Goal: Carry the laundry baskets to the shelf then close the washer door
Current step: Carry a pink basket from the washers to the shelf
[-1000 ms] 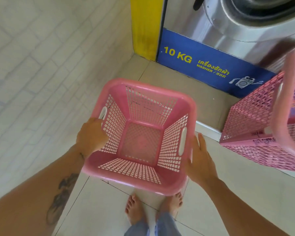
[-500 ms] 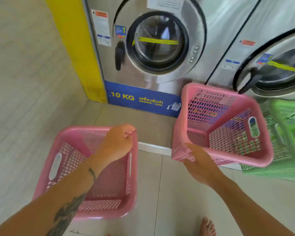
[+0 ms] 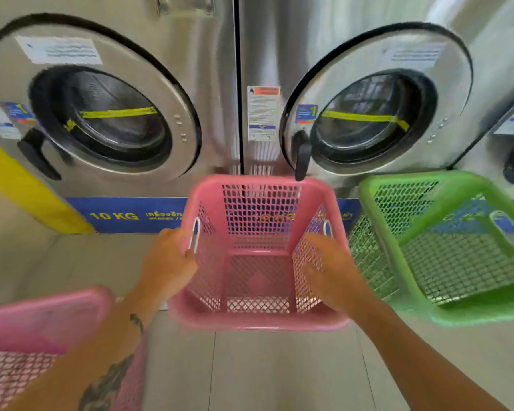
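Between left hand [image 3: 168, 262] and right hand [image 3: 331, 274], pink basket [image 3: 260, 318].

The middle basket [image 3: 258, 256] and the left basket [image 3: 36, 345] are pink mesh, the right basket [image 3: 445, 247] green mesh. Silver washers [image 3: 214, 69] carry yellow tape [image 3: 119, 113] above a blue strip [image 3: 125, 215].

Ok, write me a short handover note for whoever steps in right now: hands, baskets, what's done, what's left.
Left hand: gripping the left handle side of the middle pink basket.
Right hand: on that basket's right side; blur hides whether it is closed on it.
Other baskets: a second pink basket at lower left, a green basket tilted at right.
All three are in front of the washers; no shelf in view.
Done: nothing delivered yet.
Left: carry baskets to the shelf, then close the washer door. Both visible doors look shut.
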Action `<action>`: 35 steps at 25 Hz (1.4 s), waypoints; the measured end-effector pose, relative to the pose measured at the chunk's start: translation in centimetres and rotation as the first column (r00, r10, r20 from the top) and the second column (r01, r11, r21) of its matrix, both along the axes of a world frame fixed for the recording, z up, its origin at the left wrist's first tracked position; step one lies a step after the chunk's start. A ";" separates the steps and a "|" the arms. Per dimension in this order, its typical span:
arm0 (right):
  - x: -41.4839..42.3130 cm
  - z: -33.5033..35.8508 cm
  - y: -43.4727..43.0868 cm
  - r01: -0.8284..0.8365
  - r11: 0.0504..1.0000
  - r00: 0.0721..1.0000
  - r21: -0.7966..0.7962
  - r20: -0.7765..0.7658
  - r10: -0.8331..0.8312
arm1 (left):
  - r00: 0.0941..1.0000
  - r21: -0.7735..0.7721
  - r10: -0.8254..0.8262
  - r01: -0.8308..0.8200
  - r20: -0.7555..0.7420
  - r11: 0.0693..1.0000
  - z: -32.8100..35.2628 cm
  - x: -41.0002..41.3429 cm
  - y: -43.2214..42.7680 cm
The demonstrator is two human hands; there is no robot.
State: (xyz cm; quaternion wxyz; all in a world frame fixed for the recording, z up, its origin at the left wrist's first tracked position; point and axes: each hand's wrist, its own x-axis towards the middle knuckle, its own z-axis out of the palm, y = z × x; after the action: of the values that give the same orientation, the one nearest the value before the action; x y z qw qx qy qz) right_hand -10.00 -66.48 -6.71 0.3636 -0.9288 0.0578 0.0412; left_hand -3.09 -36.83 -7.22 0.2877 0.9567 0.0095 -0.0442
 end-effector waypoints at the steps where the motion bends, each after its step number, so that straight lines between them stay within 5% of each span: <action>1: 0.9 -0.6 -1.5 0.026 0.998 1.000 -0.058 0.000 -0.026 | 1.000 0.042 0.016 -0.016 -0.006 0.999 -0.6 0.7 -0.9; 6: 5.1 -5.0 -6.3 0.057 0.970 0.991 -0.237 -0.105 -0.084 | 0.996 0.327 0.029 0.001 -0.086 0.945 -6.0 4.3 -1.1; 10: 4.7 -9.1 -7.1 -0.038 0.953 0.989 -0.301 -0.148 -0.007 | 0.994 0.218 0.053 -0.031 -0.096 0.975 -8.8 4.0 -1.1; 22: -2.8 -7.6 -3.1 -0.001 0.935 0.989 -0.354 -0.136 -0.051 | 0.998 0.269 0.002 0.014 -0.059 0.963 -8.1 -4.7 4.0; 28: -9.5 -7.9 2.0 -0.027 0.937 0.990 -0.347 -0.141 -0.023 | 0.995 0.198 -0.026 0.007 0.093 0.980 -8.9 -13.0 10.6; 35: -14.2 -13.3 5.5 -0.063 0.928 0.960 -0.366 -0.278 -0.044 | 0.999 0.031 0.032 -0.031 -0.022 0.999 -13.9 -18.8 12.9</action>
State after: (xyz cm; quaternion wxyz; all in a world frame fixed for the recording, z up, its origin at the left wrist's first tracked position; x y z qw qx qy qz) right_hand -24.20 -60.96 -19.97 0.1692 -0.9657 0.1112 0.1626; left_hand -21.84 -23.96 -21.10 0.2733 0.9602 0.0286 -0.0502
